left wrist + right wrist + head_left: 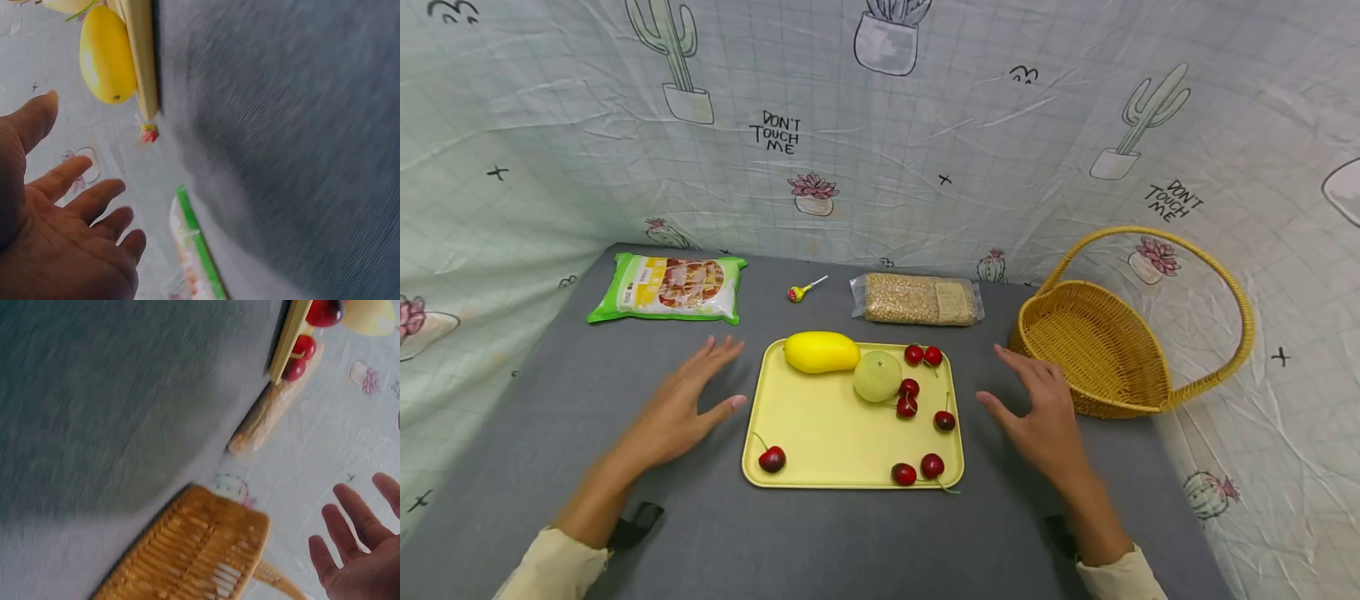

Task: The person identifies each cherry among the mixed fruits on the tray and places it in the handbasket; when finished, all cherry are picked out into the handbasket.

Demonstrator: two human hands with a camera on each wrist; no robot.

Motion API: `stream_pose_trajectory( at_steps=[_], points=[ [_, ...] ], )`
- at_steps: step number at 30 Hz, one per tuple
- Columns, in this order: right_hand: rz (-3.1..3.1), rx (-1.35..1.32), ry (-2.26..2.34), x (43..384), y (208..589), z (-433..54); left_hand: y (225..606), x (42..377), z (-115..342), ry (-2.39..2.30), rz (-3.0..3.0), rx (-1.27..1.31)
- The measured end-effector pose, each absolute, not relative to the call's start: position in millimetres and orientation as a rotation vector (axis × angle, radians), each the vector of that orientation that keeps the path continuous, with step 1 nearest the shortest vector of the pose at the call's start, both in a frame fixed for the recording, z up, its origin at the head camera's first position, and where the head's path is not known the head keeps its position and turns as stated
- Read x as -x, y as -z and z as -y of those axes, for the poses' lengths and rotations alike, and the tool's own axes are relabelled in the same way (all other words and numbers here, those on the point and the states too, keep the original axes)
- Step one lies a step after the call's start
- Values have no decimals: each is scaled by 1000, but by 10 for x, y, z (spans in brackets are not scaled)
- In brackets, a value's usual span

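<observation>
A yellow tray (827, 433) lies between both hands. On it are a yellow mango (822, 352), a pale green round fruit (877, 377) and several dark red cherries (944, 421), most of them along the right side. One cherry (772, 459) sits alone near the front left corner. My left hand (681, 408) hovers left of the tray, fingers spread, holding nothing. On the other side my right hand (1041, 412) is held just as loosely, apart from the tray and empty. The left wrist view shows the left palm (75, 250) with fingers extended.
A wicker basket (1090, 342) with a tall handle stands at the right, close beyond the right hand. Along the back lie a green-edged food packet (677, 289), a lollipop (805, 289) and a clear bag of grains (917, 300). Printed cloth hangs behind the grey table.
</observation>
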State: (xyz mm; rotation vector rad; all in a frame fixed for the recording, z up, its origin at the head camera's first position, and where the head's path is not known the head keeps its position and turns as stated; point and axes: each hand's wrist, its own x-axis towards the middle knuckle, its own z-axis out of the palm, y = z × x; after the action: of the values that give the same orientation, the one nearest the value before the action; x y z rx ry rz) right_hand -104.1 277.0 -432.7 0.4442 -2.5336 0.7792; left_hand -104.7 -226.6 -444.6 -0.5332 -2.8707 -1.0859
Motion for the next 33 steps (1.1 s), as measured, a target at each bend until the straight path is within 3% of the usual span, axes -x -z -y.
stream_pose_trajectory(
  at_steps=[33],
  points=[
    [2882,-633,-653,1019,4539,-2505,4646,1069,2196,1214,3081,571]
  ],
)
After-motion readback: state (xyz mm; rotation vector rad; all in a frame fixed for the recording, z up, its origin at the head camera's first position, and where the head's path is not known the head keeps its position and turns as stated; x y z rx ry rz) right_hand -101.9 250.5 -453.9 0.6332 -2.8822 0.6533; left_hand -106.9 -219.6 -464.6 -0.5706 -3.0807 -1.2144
